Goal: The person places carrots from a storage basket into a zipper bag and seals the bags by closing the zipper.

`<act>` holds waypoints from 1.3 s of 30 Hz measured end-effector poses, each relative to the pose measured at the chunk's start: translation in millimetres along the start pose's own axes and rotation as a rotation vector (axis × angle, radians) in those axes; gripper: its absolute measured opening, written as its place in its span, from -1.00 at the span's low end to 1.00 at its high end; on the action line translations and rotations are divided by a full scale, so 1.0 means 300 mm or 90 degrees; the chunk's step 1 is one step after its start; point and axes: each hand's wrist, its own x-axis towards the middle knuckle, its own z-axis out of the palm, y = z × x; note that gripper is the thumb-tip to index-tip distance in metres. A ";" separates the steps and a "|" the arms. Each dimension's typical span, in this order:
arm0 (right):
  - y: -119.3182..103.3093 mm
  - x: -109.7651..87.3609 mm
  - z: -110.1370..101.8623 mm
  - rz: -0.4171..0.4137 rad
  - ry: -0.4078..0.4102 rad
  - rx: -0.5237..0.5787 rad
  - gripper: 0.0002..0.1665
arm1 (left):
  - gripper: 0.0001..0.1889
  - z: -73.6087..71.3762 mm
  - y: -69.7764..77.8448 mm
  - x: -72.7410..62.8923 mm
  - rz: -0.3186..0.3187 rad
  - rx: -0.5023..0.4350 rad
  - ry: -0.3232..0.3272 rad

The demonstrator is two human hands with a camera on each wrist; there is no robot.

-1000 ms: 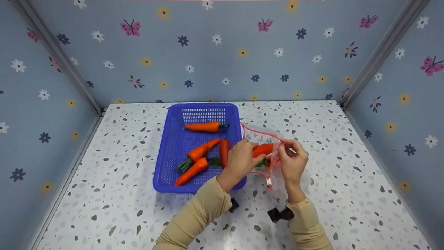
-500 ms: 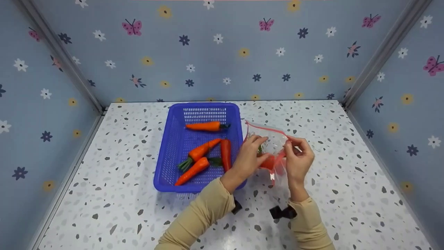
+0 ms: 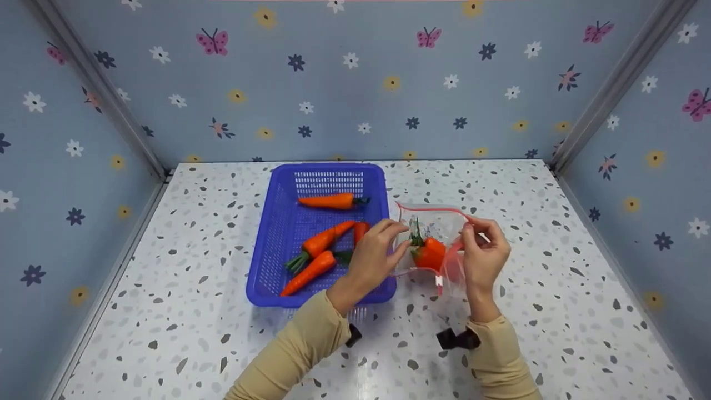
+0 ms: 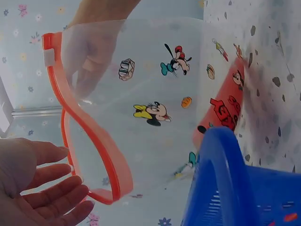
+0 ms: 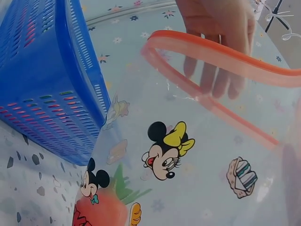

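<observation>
My right hand point(image 3: 486, 250) pinches the rim of a clear zip bag point(image 3: 436, 219) with a red-edged mouth and cartoon prints. Inside the bag, orange-red carrots point(image 3: 433, 253) with green tops lie at the bottom; their number cannot be made out. My left hand point(image 3: 373, 260) is just left of the bag's mouth, holding nothing. Its fingers point(image 4: 56, 193) are spread and fairly straight in the left wrist view, close beside the red zip edge point(image 4: 101, 141). Through the bag in the right wrist view, the left hand point(image 5: 221, 23) hangs behind the mouth.
Left of the bag stands a blue plastic basket point(image 3: 258, 239). In it lie an upper carrot point(image 3: 328, 201), a middle carrot point(image 3: 325, 238), a lower carrot point(image 3: 308, 274) and a redder one point(image 3: 361, 229) partly behind my left hand. Patterned panels point(image 3: 355, 83) enclose the speckled table point(image 3: 183, 266).
My left hand has let go of a carrot inside the bag and drawn back left, out of the mouth. The right hand has shifted slightly right, still holding the rim; the mouth is wider.
</observation>
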 end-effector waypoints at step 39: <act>0.002 0.002 -0.007 -0.002 -0.003 0.018 -0.87 | -0.39 -0.172 -0.495 -0.209 -0.160 -0.018 -0.241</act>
